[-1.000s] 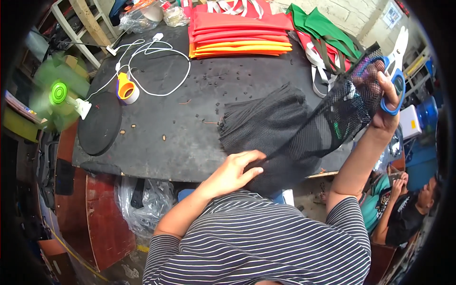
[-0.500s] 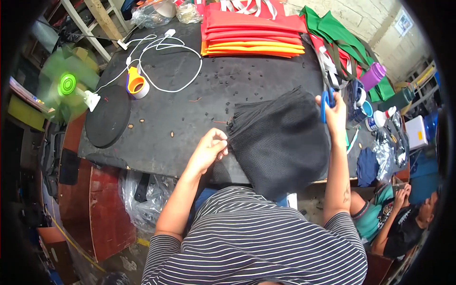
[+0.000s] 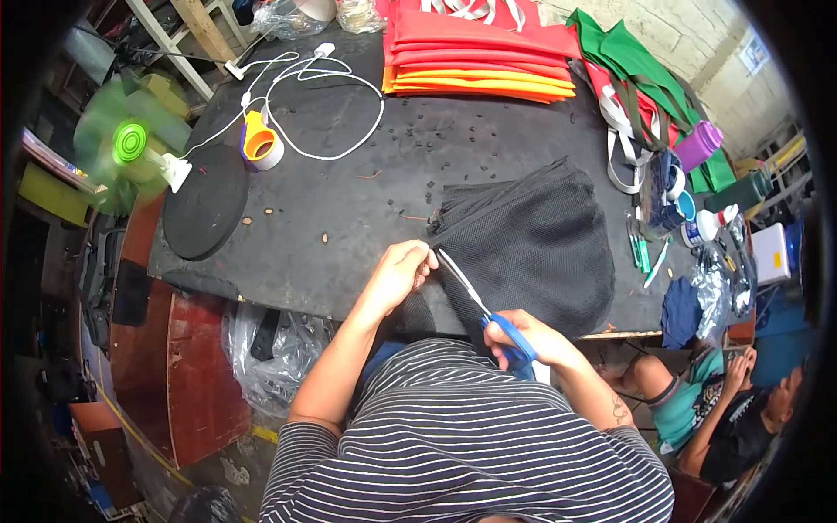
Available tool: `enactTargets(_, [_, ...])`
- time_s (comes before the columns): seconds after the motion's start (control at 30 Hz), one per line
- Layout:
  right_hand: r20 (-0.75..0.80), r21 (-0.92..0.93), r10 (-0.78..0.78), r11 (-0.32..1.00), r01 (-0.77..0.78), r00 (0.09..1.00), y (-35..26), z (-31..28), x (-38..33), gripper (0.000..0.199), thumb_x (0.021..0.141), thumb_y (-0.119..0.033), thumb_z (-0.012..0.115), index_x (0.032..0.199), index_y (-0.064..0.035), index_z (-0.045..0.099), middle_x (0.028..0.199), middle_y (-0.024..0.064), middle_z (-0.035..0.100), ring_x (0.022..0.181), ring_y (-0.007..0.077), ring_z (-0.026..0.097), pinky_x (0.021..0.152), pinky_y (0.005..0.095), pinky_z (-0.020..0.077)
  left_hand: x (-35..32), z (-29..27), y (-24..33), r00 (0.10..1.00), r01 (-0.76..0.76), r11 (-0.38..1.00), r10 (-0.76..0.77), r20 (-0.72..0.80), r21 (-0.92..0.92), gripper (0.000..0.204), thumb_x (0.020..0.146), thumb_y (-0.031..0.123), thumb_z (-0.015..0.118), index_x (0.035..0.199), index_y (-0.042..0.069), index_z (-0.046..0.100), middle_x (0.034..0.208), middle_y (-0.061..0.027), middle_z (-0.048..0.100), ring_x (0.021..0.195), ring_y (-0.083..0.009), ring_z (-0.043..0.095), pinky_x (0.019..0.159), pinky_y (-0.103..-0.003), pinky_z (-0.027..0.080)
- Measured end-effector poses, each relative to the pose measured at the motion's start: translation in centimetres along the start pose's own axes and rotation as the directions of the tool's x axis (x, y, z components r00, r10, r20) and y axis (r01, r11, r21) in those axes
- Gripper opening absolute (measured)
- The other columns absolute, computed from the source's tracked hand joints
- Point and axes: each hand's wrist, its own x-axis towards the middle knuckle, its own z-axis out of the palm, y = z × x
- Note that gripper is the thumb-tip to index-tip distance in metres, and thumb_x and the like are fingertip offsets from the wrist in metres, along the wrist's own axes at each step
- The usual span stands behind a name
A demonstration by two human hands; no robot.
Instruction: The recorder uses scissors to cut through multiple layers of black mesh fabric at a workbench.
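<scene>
Black mesh fabric point(image 3: 532, 235), in folded layers, lies at the near side of the dark table and hangs toward my lap. My left hand point(image 3: 403, 275) pinches the fabric's left corner between thumb and fingers. In my right hand point(image 3: 523, 338) are scissors point(image 3: 475, 296) with blue handles, my fingers through the loops. Their blades point up and left over the mesh, with the tips close to my left fingertips. Whether the blades touch the cloth edge I cannot tell. Small black scraps point(image 3: 445, 166) are scattered beyond the fabric.
Red and orange folded bags point(image 3: 479, 65) are stacked at the back. A tape roll point(image 3: 261, 144), white cable point(image 3: 379, 113) and spinning green fan point(image 3: 131, 142) are at left. A purple bottle point(image 3: 700, 146) and glue bottle point(image 3: 708, 227) stand at right. Another person point(image 3: 724, 401) sits lower right.
My right hand has swung the scissors from the fabric's far right side down and left, bringing the blades to my left fingers. My left hand keeps its pinch at the corner.
</scene>
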Motion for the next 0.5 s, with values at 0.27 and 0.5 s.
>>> enactTargets(0.27, [-0.024, 0.045, 0.020, 0.999, -0.019, 1.000, -0.7, 0.7, 0.8, 0.037, 0.086, -0.039, 0.057, 0.075, -0.0043, 0.051, 0.058, -0.0019, 0.048, 0.043, 0.0050, 0.047, 0.042, 0.0182, 0.0418, -0.3, 0.1, 1.1, 0.987, 0.131, 0.991, -0.129, 0.096, -0.011, 0.028, 0.090, 0.018, 0.043, 0.072, 0.000, 0.055, 0.059, 0.0007, 0.046, 0.045, -0.0060, 0.036, 0.043, -0.021, 0.031])
enactTargets(0.5, [-0.090, 0.038, -0.003, 0.999, 0.006, 0.996, -1.0, 0.8, 1.6, 0.032, 0.085, -0.032, 0.060, 0.073, -0.0033, 0.053, 0.057, -0.0015, 0.049, 0.041, 0.0047, 0.047, 0.038, 0.0170, 0.0393, -0.5, 0.1, 1.6, 0.981, 0.134, 0.991, -0.129, 0.144, -0.025, 0.028, 0.089, 0.018, 0.044, 0.073, -0.001, 0.057, 0.059, 0.0008, 0.046, 0.044, -0.0055, 0.034, 0.042, -0.021, 0.029])
